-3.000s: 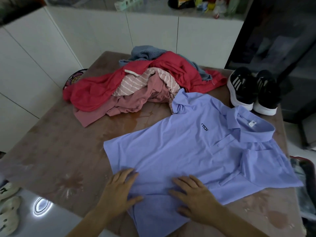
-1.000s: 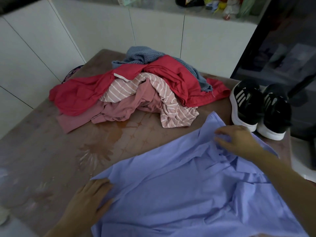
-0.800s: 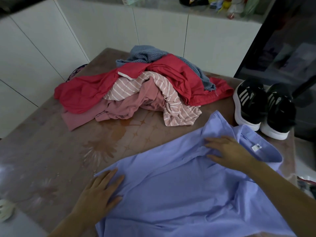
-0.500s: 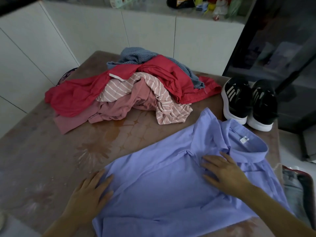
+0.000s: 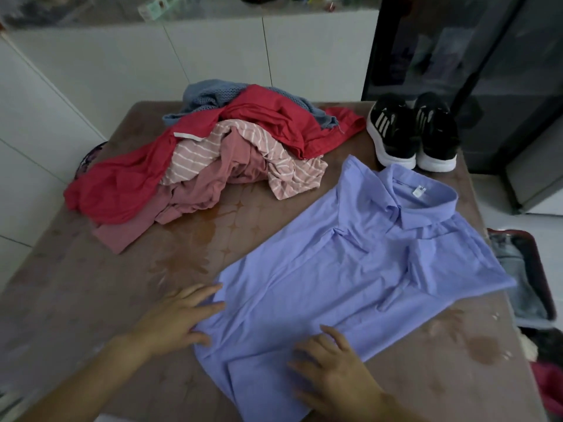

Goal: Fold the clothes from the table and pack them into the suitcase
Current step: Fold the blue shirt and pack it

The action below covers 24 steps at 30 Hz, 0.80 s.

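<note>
Diagonally across the table [image 5: 91, 300] lies the blue polo shirt [image 5: 350, 269], collar far-right, hem nearest the person (suitcase [image 5: 537, 269] beyond the table's right edge); left hand [image 5: 173, 322] rests flat-fingered on the hem's left corner; right hand [image 5: 332, 373], fingers spread, presses the near hem.

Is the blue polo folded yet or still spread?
Partly folded: blue polo shirt lies flat, one side turned in over the front, one sleeve spread. Left hand and right hand touch its hem.

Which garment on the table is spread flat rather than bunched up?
The lilac polo shirt, with the left hand and right hand on it; the others sit crumpled in the clothes heap behind it.
</note>
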{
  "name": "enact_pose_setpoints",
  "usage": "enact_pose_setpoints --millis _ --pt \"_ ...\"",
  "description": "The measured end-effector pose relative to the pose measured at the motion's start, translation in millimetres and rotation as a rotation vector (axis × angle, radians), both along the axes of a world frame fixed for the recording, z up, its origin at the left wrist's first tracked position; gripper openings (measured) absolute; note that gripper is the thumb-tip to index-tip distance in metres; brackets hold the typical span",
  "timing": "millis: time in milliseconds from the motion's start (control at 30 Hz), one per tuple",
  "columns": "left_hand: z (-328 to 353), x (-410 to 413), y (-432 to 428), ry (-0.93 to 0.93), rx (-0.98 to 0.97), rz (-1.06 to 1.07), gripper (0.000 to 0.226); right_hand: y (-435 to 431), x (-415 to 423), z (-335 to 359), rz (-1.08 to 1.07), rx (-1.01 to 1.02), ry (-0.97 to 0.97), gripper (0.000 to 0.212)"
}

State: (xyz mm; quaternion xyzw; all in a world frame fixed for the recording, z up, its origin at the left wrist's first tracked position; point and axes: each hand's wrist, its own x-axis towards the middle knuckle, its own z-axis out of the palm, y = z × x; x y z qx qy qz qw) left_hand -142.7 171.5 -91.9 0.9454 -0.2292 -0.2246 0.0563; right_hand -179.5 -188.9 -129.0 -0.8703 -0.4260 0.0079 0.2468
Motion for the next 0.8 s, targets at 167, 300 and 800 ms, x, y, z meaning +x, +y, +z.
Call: enact_pose_setpoints --millis 167,300,800 --pt "7 0 9 0.015 0.143 -0.313 0.104 30 -38 -13 -0.024 0.035 -0.079 0.016" --pt "9 9 23 -0.012 0.145 -0.396 0.122 41 -59 -25 -0.083 0.025 -0.122 0.035" --pt "3 31 18 -0.251 -0.048 -0.545 0.021 51 -50 11 -0.268 0.059 0.111 0.01"
